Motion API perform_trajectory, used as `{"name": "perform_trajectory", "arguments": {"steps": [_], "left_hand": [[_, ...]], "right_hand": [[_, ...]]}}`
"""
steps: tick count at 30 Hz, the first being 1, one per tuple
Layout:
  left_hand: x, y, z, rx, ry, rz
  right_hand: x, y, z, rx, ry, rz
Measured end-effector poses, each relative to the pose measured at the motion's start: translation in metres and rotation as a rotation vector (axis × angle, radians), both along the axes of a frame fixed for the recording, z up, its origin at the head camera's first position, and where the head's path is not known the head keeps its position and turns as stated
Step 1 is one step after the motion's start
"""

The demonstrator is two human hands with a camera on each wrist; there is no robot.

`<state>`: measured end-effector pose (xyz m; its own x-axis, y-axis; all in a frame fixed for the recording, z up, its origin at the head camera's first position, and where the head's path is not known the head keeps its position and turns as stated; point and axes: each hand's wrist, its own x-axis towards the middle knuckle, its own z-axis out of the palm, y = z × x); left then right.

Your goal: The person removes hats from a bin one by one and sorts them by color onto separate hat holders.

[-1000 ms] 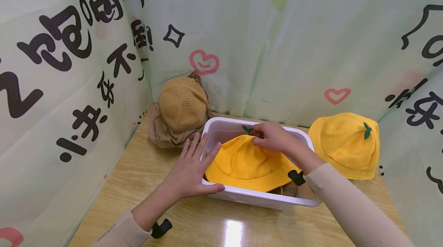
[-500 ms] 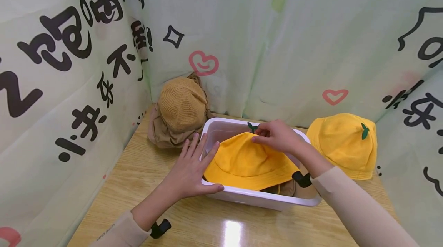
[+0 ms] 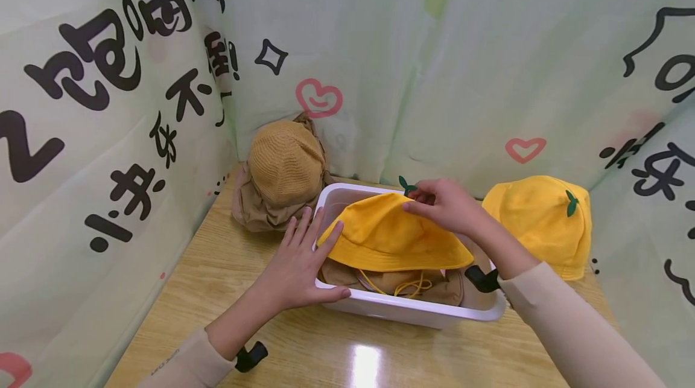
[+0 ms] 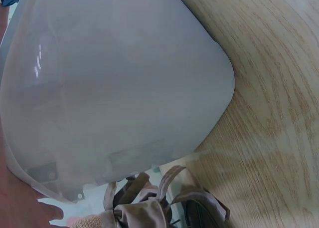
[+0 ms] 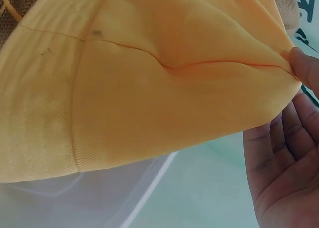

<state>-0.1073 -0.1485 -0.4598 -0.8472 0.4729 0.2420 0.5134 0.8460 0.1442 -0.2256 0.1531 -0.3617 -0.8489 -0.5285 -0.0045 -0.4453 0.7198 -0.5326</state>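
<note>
Fingers: on the right hand (image 3: 453,206), thumb and fingertips pinch together at the crown tip of the yellow bucket hat (image 3: 391,237); on the left hand (image 3: 295,273), they are spread wide and nearly straight against the near-left corner of the white plastic bin (image 3: 402,309), wrapped round nothing.
Printed cloth: the backdrop (image 3: 353,32) hangs behind and to both sides.
Wood-grain bench: its top (image 3: 282,340) carries bin and hats.
Bin: best steadied by that spread left palm, I judge, with light pressure so the wall neither tips nor slides while the right hand lifts.
Hats outside: a second yellow hat (image 3: 534,219) sits near the bin's right end; a tan knitted hat (image 3: 285,159) rests on brown cloth at the rear left.
Pinched hat: the step looks like lifting it out; a straight, unhurried raise should let the brim clear the rim. It hangs below and mostly left of the right fingers, crown up, brim sloping toward the wearer of the camera.
Brown fabric: a bundle (image 3: 442,291) lies beneath it in the bin.
Yellow cord: loops (image 3: 415,286) lie over that bundle; watch for snagging.
Green sprout: this trim (image 3: 405,185) pokes up just beside the pinching fingertips.
</note>
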Motion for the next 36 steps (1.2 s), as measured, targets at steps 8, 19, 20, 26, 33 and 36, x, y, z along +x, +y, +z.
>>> {"name": "perform_trajectory", "arguments": {"steps": [8, 19, 20, 26, 33, 36], "left_hand": [[0.000, -0.001, 0.000, -0.007, 0.028, -0.003], [0.001, 0.002, 0.002, -0.001, -0.010, -0.003], [0.001, 0.002, 0.002, -0.004, -0.012, -0.002], [0.001, 0.002, 0.002, 0.001, -0.016, -0.006], [0.001, 0.001, 0.002, -0.001, -0.013, -0.005], [0.001, 0.001, 0.002, 0.006, -0.010, -0.005]], "right_hand": [[0.002, 0.007, 0.011, -0.046, 0.061, -0.025], [0.007, 0.020, 0.036, -0.040, 0.115, -0.075], [0.008, 0.021, 0.039, -0.041, 0.125, -0.082], [0.013, 0.032, 0.055, -0.067, 0.146, -0.119], [0.017, 0.042, 0.069, -0.075, 0.250, -0.141], [0.020, 0.046, 0.076, -0.073, 0.263, -0.164]]}}
